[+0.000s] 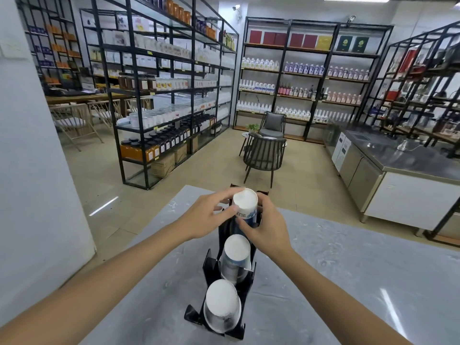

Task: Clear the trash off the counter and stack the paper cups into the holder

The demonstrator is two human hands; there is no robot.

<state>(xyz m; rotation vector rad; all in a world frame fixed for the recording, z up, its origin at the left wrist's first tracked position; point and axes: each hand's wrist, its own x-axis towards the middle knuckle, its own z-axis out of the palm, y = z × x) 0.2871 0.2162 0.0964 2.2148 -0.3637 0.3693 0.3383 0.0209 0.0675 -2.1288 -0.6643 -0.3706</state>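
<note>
A black cup holder [210,266] stands on the grey counter [323,282] with three slots in a row away from me. Upside-down white paper cups fill the near slot [222,305] and the middle slot [236,251]. Over the far slot, an inverted white cup with blue print [245,204] is held from both sides: my left hand [209,215] grips its left side and my right hand [265,226] its right side. The cup's lower part is hidden inside the holder and behind my fingers.
The counter's far edge runs just beyond the holder, with tiled floor past it. A dark chair [263,155] stands on the floor ahead. Black product shelves [169,95] line the left and back. A steel counter [398,160] is at right.
</note>
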